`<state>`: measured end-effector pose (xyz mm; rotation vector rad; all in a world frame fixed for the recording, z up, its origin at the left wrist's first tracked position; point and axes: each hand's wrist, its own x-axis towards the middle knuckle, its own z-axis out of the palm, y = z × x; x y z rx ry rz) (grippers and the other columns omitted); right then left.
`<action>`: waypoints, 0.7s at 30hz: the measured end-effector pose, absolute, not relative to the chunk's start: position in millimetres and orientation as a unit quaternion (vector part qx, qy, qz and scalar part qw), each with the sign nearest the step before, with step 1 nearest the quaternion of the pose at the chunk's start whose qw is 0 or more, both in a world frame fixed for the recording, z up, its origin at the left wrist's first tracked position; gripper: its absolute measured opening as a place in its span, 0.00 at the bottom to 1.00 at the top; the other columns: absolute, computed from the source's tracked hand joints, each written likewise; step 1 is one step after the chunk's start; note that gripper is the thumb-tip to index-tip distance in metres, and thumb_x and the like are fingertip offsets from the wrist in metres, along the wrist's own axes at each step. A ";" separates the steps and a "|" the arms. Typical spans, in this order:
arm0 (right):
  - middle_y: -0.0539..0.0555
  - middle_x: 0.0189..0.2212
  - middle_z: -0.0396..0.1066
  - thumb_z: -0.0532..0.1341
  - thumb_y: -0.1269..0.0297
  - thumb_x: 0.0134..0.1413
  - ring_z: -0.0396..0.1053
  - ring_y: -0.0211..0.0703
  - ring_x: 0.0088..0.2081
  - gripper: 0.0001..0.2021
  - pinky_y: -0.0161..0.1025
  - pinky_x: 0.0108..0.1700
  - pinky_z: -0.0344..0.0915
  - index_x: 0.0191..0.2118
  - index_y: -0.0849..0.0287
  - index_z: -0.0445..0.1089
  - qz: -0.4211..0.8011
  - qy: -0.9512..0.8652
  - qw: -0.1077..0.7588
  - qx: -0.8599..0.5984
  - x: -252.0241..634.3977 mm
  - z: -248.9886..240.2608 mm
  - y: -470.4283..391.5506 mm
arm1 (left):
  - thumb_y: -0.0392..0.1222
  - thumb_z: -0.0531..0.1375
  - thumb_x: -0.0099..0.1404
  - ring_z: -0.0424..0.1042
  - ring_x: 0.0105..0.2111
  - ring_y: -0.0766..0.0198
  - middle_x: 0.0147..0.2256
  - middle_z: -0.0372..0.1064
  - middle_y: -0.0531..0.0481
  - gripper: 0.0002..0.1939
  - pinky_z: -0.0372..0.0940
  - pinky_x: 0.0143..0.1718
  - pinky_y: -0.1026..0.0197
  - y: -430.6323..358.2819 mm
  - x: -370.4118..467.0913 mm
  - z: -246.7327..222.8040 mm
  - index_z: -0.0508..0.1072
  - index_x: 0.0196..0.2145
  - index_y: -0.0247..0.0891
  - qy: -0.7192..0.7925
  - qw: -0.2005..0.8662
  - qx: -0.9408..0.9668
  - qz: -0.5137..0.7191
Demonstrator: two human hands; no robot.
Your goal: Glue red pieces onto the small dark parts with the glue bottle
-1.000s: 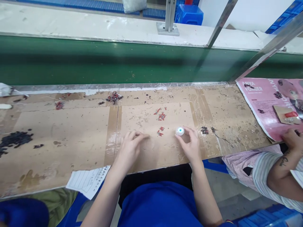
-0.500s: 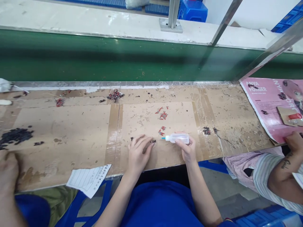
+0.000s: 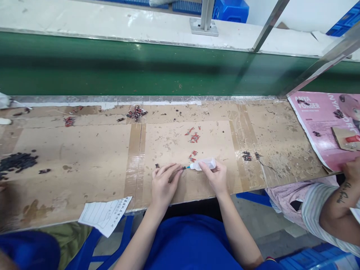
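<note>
Bottle of translucent white plastic (image 3: 206, 164) is now closer to the left hand (image 3: 165, 183) than half a second ago, when a clear gap lay between. Its thin blue nozzle (image 3: 188, 167) now reaches a small dark piece (image 3: 184, 168), and it seems to touch it, though the contact is too small to be sure. The left hand pinches this piece between thumb and finger, just above the brown cardboard-covered counter (image 3: 109, 150). The right hand (image 3: 218, 178) is closed around the bottle, which lies almost level. I judge that the work has passed from bringing together to applying something at the tip. The small red elongated pieces (image 3: 194, 138), beyond the hands, have stayed in their place.
</note>
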<state>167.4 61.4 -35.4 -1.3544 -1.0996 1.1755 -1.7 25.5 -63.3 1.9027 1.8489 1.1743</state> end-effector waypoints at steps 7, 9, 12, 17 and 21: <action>0.55 0.28 0.80 0.68 0.58 0.45 0.77 0.50 0.31 0.08 0.43 0.34 0.74 0.27 0.57 0.77 0.487 -0.461 0.485 -0.561 167.4 -35.3 61.0 | 0.40 0.62 0.63 0.77 0.39 0.56 0.35 0.80 0.50 0.05 0.60 0.43 0.53 25.6 -0.8 -63.4 0.78 0.37 0.45 0.632 0.102 0.660 0.393; 0.55 0.28 0.80 0.68 0.58 0.45 0.77 0.50 0.31 0.08 0.43 0.34 0.73 0.27 0.57 0.77 0.487 -0.461 0.486 -0.561 167.4 -34.9 61.1 | 0.40 0.62 0.63 0.77 0.39 0.56 0.35 0.80 0.50 0.05 0.60 0.43 0.53 25.7 -0.9 -63.1 0.78 0.37 0.45 0.630 0.098 0.663 0.393; 0.55 0.28 0.80 0.68 0.58 0.45 0.77 0.50 0.32 0.08 0.43 0.35 0.73 0.27 0.57 0.77 0.483 -0.459 0.491 -0.561 167.1 -34.6 61.0 | 0.40 0.62 0.63 0.77 0.39 0.56 0.34 0.80 0.51 0.05 0.60 0.43 0.52 26.0 -1.1 -62.5 0.78 0.37 0.45 0.631 0.103 0.659 0.395; 0.55 0.28 0.80 0.68 0.57 0.45 0.77 0.49 0.31 0.08 0.43 0.34 0.73 0.27 0.57 0.77 0.472 -0.455 0.502 -0.565 167.4 -35.3 60.5 | 0.41 0.62 0.62 0.77 0.39 0.55 0.34 0.80 0.50 0.05 0.60 0.44 0.51 26.4 -0.7 -62.4 0.78 0.36 0.46 0.643 0.129 0.633 0.410; 0.54 0.27 0.80 0.68 0.58 0.45 0.76 0.49 0.31 0.08 0.42 0.34 0.72 0.27 0.57 0.77 0.473 -0.446 0.506 -0.567 169.2 -36.1 60.4 | 0.41 0.63 0.61 0.77 0.40 0.55 0.34 0.80 0.49 0.05 0.60 0.45 0.50 26.4 -0.9 -62.7 0.79 0.35 0.46 0.648 0.149 0.621 0.416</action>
